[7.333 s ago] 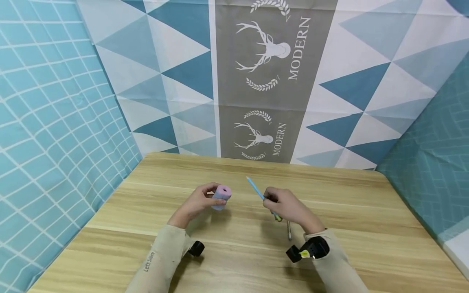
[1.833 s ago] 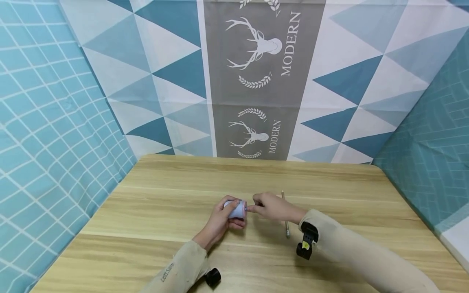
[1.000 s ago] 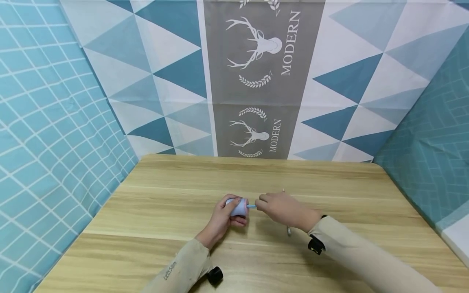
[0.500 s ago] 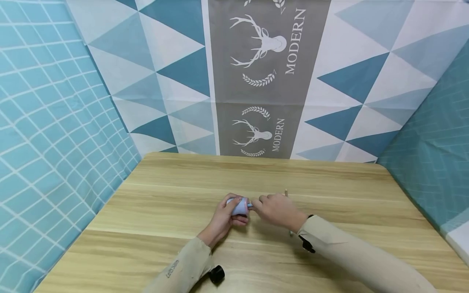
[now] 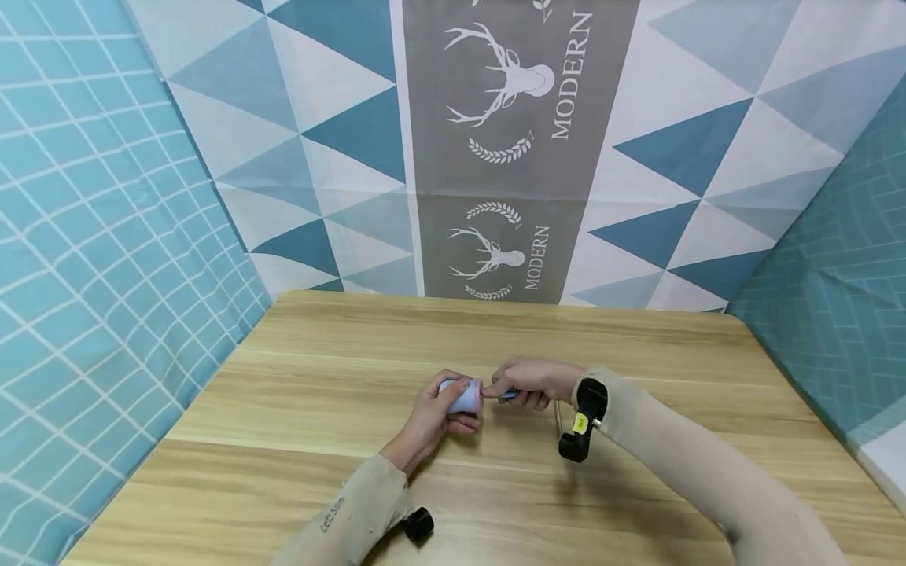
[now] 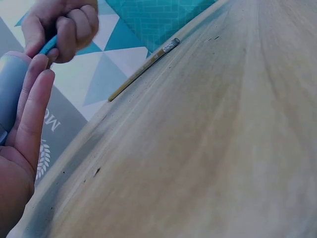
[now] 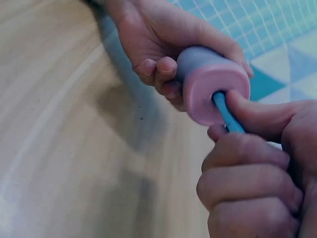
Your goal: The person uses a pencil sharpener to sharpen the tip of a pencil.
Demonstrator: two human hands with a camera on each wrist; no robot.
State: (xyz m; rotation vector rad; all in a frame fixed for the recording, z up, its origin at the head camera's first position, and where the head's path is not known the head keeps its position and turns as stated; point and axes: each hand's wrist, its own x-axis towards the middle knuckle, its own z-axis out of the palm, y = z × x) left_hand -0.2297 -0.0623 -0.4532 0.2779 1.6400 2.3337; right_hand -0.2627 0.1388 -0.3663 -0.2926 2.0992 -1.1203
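My left hand grips a pale blue-grey, barrel-shaped pencil sharpener on its side, fingers and thumb around the body. The sharpener's pink end face points right, toward my right hand. Between thumb and curled fingers, that hand pinches a bright blue pencil. In the right wrist view the pencil's front end sits in the hole of the pink face, the thumb tip close beside it. The left wrist view shows only a short stretch of the blue pencil; my right fingers hide much of the rest.
A second pencil, wood-coloured with a metal-banded end, lies on the wooden table behind my right wrist. Patterned cloth hangs at the back and both sides. A black wrist camera hangs below my right sleeve.
From holding them apart, my hands have brought the pencil and sharpener together. My right hand has since turned about the pencil repeatedly, its wrist now rolled differently; my left hand stays nearly still lately.
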